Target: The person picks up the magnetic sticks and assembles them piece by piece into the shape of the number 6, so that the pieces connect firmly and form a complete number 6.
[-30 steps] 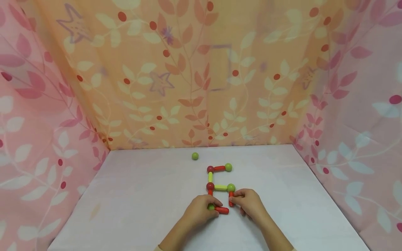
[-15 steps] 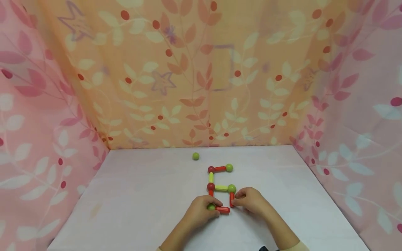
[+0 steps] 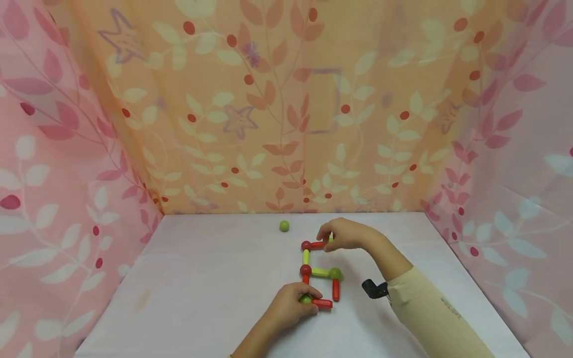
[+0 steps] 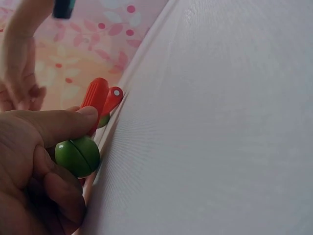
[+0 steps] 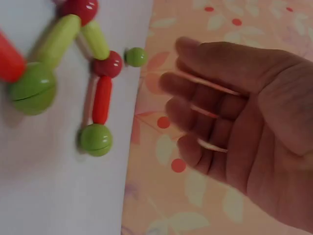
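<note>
My left hand [image 3: 288, 303] pinches the lower green ball [image 4: 78, 161] of a figure built from balls and short sticks. In the left wrist view its thumb lies along the red stick [image 4: 97, 95] joined to that ball. My right hand [image 3: 350, 234] hangs above the figure's far end with loosely bent fingers, holding nothing in the right wrist view. It partly covers the far green ball [image 5: 96, 140] and red stick [image 5: 101, 100] in the head view. Two dark red balls [image 3: 306, 270], yellow-green sticks [image 3: 320, 273] and another green ball [image 3: 335, 273] with a red stick [image 3: 336, 290] complete the figure.
One loose green ball [image 3: 284, 226] lies near the back edge of the white tabletop [image 3: 215, 268]. Behind rises a patterned orange curtain [image 3: 268, 124], with pink ones at both sides. A black camera [image 3: 374, 289] sticks out at the right sleeve [image 3: 429, 303].
My right hand has released the near red stick under the right green ball and moved away to the far end of the figure. The left hand keeps its grip.
</note>
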`<state>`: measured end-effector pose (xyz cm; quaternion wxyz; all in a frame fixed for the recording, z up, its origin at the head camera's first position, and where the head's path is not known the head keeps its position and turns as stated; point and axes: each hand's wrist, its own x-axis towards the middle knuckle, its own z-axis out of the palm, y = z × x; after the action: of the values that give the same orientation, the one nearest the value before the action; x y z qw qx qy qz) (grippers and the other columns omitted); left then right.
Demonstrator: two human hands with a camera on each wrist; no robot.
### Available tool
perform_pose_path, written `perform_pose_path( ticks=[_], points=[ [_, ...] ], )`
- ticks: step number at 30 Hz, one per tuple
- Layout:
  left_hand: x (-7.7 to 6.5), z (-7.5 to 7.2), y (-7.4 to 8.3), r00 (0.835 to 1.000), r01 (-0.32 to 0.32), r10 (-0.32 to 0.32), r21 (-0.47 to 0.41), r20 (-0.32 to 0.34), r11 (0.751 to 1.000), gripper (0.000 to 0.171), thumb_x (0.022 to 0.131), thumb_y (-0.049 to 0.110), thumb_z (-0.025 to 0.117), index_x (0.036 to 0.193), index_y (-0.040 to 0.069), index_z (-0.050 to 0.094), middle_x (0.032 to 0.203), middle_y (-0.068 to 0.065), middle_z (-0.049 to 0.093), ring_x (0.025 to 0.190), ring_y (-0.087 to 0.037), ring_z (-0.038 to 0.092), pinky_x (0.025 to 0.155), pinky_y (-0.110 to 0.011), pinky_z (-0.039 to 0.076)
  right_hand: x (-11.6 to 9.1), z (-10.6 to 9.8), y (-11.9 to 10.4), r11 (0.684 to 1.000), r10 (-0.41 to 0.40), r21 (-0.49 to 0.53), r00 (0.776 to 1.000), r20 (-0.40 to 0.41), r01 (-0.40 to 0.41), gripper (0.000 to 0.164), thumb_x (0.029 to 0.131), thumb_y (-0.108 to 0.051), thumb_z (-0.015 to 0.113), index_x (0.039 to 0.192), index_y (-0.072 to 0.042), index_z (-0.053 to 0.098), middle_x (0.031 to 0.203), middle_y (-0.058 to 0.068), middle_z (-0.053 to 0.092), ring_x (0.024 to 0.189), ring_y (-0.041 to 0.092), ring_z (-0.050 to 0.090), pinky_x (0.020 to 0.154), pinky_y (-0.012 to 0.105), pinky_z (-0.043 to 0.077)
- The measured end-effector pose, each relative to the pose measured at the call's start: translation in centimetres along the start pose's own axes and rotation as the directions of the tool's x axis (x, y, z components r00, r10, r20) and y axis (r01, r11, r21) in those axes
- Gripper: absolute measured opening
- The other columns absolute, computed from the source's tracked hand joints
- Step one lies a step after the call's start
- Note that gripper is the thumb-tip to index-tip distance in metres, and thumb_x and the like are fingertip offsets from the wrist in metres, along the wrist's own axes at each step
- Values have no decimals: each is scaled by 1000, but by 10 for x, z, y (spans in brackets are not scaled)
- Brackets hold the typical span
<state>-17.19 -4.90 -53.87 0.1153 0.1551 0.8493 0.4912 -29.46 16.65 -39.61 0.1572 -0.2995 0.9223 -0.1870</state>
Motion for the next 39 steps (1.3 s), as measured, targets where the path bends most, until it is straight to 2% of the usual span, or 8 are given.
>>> perform_pose_path(
  ticks=[3, 7, 13, 18, 23, 29, 34, 39],
  points=[
    [-1, 0, 0, 1000, 6, -6, -3, 1, 1000, 24, 81, 20, 87, 99, 34, 80, 100, 19, 67, 96, -9, 57, 89, -35, 45, 28, -9, 1, 999, -49, 11, 998, -43, 50, 24, 91, -19, 78, 115, -19, 74, 103, -1, 71, 90, 13, 63, 80, 31, 56],
    [-1, -1, 1, 1000, 15, -15, 1, 3, 1000, 23, 82, 23, 87, 99, 35, 79, 99, 19, 67, 95, -9, 56, 87, -34, 45, 64, -8, 8, 997, -47, 53, 991, -125, 54, 25, 93, -23, 77, 117, -22, 73, 110, -1, 71, 95, 14, 63, 83, 31, 56],
    [-1, 0, -2, 1000, 26, -26, -2, -3, 1000, 21, 81, 23, 88, 96, 33, 79, 93, 17, 66, 87, -8, 55, 79, -28, 42, 107, 19, 22, 983, 18, 182, 969, -245, 27, 23, 93, -22, 78, 115, -21, 73, 116, 6, 72, 99, 17, 64, 85, 33, 56],
    [-2, 0, -4, 1000, 14, -14, -14, -4, 1000, 20, 80, 23, 88, 95, 34, 79, 93, 17, 67, 86, -6, 55, 78, -26, 41, 130, 46, 25, 957, 59, 286, 945, -322, 37, 30, 91, -16, 79, 120, -13, 71, 126, 15, 69, 108, 29, 64, 93, 39, 55],
    [-2, 1, -4, 1000, -12, 12, 6, -15, 1000, 20, 80, 22, 88, 94, 34, 79, 95, 20, 67, 87, -5, 55, 79, -27, 41, 146, 65, 26, 922, 88, 383, 941, -326, 46, 36, 92, -10, 76, 126, -4, 68, 129, 15, 68, 116, 37, 62, 96, 43, 53],
    [0, 1, -4, 999, -47, 48, 39, -17, 998, 20, 80, 23, 87, 93, 35, 78, 98, 22, 68, 87, -2, 56, 80, -25, 42, 155, 79, 24, 888, 168, 459, 948, -272, -26, 41, 93, -11, 75, 133, -7, 67, 130, 8, 66, 111, 27, 61, 92, 39, 54],
    [0, 2, -2, 998, -56, 57, 52, -20, 997, 20, 79, 23, 88, 92, 35, 78, 98, 22, 67, 88, 0, 56, 81, -25, 42, 159, 83, 21, 903, 175, 427, 951, -255, -51, 44, 92, -10, 76, 134, -8, 66, 131, 7, 66, 113, 26, 63, 96, 40, 53],
    [0, 1, -2, 997, -76, 78, 90, -22, 993, 20, 79, 23, 88, 92, 34, 78, 97, 23, 68, 89, 1, 56, 82, -25, 43, 160, 83, 13, 924, 176, 378, 946, -273, -62, 45, 89, -7, 78, 133, -8, 67, 135, 9, 64, 122, 29, 61, 107, 45, 47]
  ],
)
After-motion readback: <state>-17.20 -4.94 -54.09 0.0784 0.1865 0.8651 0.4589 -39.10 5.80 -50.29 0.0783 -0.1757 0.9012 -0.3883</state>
